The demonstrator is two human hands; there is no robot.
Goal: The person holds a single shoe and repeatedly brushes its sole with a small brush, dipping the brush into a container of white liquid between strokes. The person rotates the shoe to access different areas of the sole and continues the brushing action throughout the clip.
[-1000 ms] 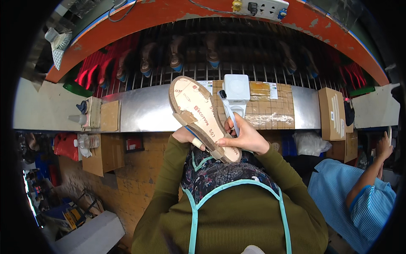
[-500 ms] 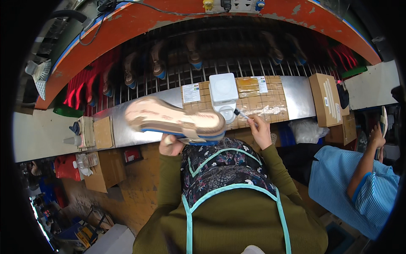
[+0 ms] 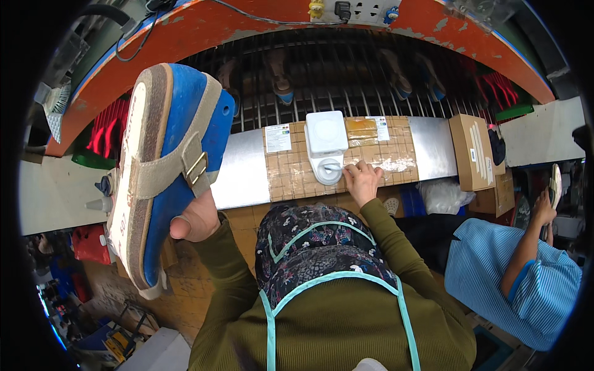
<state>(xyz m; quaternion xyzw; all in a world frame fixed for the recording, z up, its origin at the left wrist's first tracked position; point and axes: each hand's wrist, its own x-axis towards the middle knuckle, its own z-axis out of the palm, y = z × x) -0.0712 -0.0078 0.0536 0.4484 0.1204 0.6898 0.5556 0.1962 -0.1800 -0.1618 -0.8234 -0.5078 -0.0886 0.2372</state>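
On the left, my left hand [image 3: 201,219] grips a sandal [image 3: 142,179] mounted on a blue shoe last [image 3: 162,238]. The sandal stands nearly upright, its pale sole side facing left. A beige strap with a buckle [image 3: 197,169] crosses the last. My right hand [image 3: 363,180] pinches the thin handle of a brush [image 3: 335,167] over the round cup at the front of a white dispenser [image 3: 327,133]. The brush's head is down in the cup, so its bristles are hidden.
The dispenser stands on taped cardboard [image 3: 396,148] over a metal bench [image 3: 238,176]. Behind, more sandals [image 3: 280,77] rest on a rack of rods beneath an orange frame [image 3: 260,34]. A cardboard box [image 3: 473,151] is at the right. A co-worker in blue [image 3: 495,266] holds a sole.
My left hand has swung the sandal left and tipped it from lying flat to nearly upright. My right hand has shifted left, bringing the brush down into the cup.
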